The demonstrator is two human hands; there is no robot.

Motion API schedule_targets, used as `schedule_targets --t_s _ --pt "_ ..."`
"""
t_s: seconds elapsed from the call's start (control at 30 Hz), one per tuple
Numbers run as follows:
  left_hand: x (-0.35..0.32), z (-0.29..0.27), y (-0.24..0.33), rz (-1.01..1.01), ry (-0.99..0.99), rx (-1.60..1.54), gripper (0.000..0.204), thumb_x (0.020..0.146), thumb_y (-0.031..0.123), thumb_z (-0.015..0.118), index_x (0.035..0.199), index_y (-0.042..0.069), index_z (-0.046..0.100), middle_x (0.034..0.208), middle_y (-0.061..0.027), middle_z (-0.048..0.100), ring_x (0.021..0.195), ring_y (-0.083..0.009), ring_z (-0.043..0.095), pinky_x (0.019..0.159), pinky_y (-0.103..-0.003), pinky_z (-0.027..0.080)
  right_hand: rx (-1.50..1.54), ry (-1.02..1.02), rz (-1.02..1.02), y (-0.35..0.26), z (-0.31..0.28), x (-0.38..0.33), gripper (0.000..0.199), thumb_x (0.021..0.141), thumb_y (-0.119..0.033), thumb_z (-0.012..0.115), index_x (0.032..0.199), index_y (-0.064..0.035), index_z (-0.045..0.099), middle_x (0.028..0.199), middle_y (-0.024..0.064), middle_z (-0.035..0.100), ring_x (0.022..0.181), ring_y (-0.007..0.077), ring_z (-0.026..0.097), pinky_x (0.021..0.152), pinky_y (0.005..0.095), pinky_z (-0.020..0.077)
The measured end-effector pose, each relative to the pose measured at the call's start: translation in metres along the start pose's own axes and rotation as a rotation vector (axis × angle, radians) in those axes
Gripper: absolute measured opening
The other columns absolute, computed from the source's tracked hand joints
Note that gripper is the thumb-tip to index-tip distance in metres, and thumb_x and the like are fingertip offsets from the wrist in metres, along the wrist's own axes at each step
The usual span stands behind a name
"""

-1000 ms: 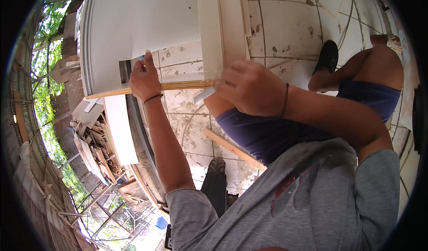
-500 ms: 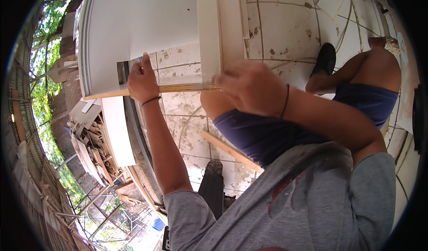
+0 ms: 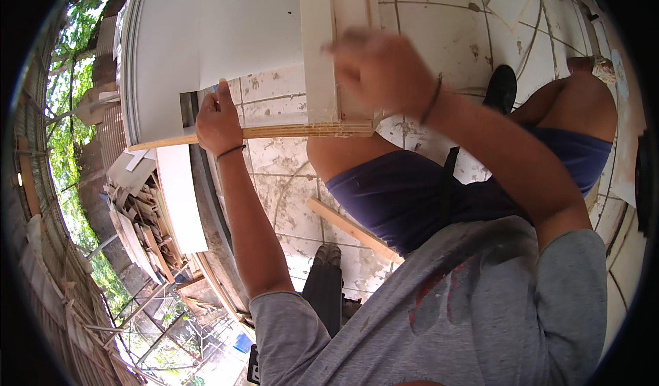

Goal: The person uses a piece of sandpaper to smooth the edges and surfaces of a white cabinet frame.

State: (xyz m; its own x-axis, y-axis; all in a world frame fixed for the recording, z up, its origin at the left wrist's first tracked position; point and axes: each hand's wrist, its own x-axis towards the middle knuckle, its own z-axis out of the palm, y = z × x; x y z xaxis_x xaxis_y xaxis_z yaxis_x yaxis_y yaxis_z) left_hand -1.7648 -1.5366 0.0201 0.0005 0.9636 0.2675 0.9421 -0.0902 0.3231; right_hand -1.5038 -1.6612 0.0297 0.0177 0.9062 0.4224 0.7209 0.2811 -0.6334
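A white wooden cabinet carcass [image 3: 254, 29] stands in front of me, with a raw layered plywood edge [image 3: 281, 131] along its near side. My left hand [image 3: 218, 126] is wrapped over that edge near its left part, thumb pointing up. My right hand [image 3: 388, 70] hovers over the white board [image 3: 319, 77] at the cabinet's right side, apart from the plywood edge. Its fingers are smeared by motion, so whether anything is in them is unclear. Rough, splintery bits show at the right end of the plywood edge.
A loose wood strip [image 3: 353, 229] lies on the stained tiled floor [image 3: 425, 36] by my leg. A pile of wood offcuts [image 3: 147, 221] and a white panel [image 3: 184, 197] sit to the left. Another white board [image 3: 513, 0] lies at the far right.
My right hand has lifted away from the plywood edge, moving up and slightly right, uncovering the edge's right end. My left hand has stayed in place.
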Motion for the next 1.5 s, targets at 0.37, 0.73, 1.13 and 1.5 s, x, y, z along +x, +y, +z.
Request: schedule_targets --t_s 0.37,0.73,1.13,1.5 --pt "0.0 -0.001 0.004 -0.025 -0.007 0.009 0.051 0.084 0.058 0.057 0.066 0.01 0.064 0.049 -0.0019 0.047 0.05 -0.019 0.048 0.051 -0.035 0.037 0.002 0.045 -0.096 -0.012 0.002 -0.012 0.02 0.075 -0.009 0.063 0.094 -0.0079 0.066 0.074 0.0061 0.062 0.062 0.0268 0.059 0.063 0.0397 0.0499" --pt "-0.003 -0.001 0.006 -0.072 -0.009 -0.016 0.05 0.083 0.058 0.058 0.067 0.012 0.065 0.049 -0.0012 0.048 0.052 -0.0181 0.05 0.051 -0.034 0.038 -0.058 0.049 -0.237 -0.013 0.007 -0.011 0.009 0.073 -0.013 0.06 0.08 -0.0102 0.063 0.066 0.0054 0.055 0.065 0.0238 0.058 0.073 0.0392 0.0473" --pt "-0.005 0.001 0.008 -0.072 0.014 -0.013 0.05 0.081 0.061 0.058 0.072 0.013 0.068 0.057 -0.0023 0.056 0.058 -0.0212 0.057 0.056 -0.036 0.043 -0.029 0.066 -0.121 -0.005 0.002 -0.006 0.016 0.074 -0.011 0.061 0.089 -0.0074 0.065 0.07 0.0073 0.057 0.069 0.0251 0.058 0.067 0.039 0.0474" --pt "-0.003 0.0 0.005 -0.095 0.01 0.044 0.048 0.08 0.062 0.058 0.074 0.016 0.069 0.064 -0.0015 0.061 0.064 -0.0228 0.061 0.059 -0.037 0.046 0.09 0.032 -0.1 -0.019 0.002 -0.019 0.017 0.074 -0.009 0.062 0.09 -0.005 0.065 0.069 0.0084 0.057 0.066 0.0267 0.058 0.07 0.0356 0.0483"
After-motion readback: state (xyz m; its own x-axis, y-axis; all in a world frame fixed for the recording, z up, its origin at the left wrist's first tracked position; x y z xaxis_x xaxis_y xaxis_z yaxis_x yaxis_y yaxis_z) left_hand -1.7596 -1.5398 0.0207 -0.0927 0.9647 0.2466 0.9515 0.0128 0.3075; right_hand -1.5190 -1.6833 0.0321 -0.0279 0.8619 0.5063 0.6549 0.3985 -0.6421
